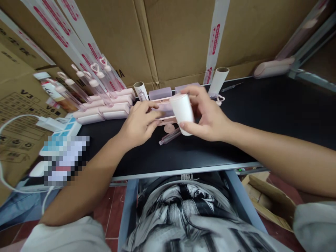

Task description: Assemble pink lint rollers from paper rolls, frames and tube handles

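My right hand (206, 113) grips a white cylinder (181, 113) with a pinkish top, tilted slightly above the black table. My left hand (141, 120) has its fingers apart, their tips at the left end of a pink and lilac part (165, 109) that is partly hidden behind the cylinder. Just in front of that part lies a small round pink disc (169, 128). A clear pinkish tube (168, 137) rests on the table below it, its right end covered by the cylinder.
Pink bases with upright clear tubes (101, 89) stand at the left, near a bottle (54, 91) and a power strip (65, 129). White tubes (219, 78) stand behind. A thin tool (231, 87) lies at the back right. Cardboard (178, 42) walls the rear.
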A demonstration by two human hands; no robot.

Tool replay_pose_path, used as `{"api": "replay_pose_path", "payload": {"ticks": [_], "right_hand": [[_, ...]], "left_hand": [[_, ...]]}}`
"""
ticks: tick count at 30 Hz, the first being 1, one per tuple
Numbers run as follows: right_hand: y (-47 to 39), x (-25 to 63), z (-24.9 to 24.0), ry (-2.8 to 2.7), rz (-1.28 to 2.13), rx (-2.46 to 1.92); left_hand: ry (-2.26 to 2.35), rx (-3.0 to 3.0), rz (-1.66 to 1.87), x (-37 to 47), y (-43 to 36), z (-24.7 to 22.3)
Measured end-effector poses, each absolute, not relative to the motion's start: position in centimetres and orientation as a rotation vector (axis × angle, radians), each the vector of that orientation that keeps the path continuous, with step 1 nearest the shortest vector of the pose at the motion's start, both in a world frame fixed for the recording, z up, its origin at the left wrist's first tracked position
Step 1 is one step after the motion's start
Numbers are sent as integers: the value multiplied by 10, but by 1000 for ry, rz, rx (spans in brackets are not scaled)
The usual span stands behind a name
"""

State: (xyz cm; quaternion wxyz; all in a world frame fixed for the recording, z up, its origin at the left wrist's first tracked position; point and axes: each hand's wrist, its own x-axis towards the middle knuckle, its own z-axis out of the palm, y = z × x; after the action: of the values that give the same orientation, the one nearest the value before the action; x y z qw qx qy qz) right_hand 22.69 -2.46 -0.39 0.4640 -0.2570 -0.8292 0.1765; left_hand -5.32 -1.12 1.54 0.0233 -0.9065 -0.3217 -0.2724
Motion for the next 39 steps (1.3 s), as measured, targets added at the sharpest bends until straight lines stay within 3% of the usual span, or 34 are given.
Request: {"api": "replay_pose_path", "payload": {"ticks": [3, 6, 31, 35, 39], "right_hand": [[-23, 228, -5, -1884, 629, -755], [-21, 224, -6, -1808, 734, -784], [-17, 219, -9, -1681, 778, -776], [-12, 218, -12, -1584, 861, -766], [-8, 216, -10, -1386, 1113, -794]], "left_hand": [[-958, -2806, -449, -49, -12, 13], [-892, -2842, -292, -43, -12, 12], [-781, -2969, -75, -48, -14, 20], [-841, -2921, -296, -49, -11, 23], [-1041, -2810, -963, -52, -12, 23]]}}
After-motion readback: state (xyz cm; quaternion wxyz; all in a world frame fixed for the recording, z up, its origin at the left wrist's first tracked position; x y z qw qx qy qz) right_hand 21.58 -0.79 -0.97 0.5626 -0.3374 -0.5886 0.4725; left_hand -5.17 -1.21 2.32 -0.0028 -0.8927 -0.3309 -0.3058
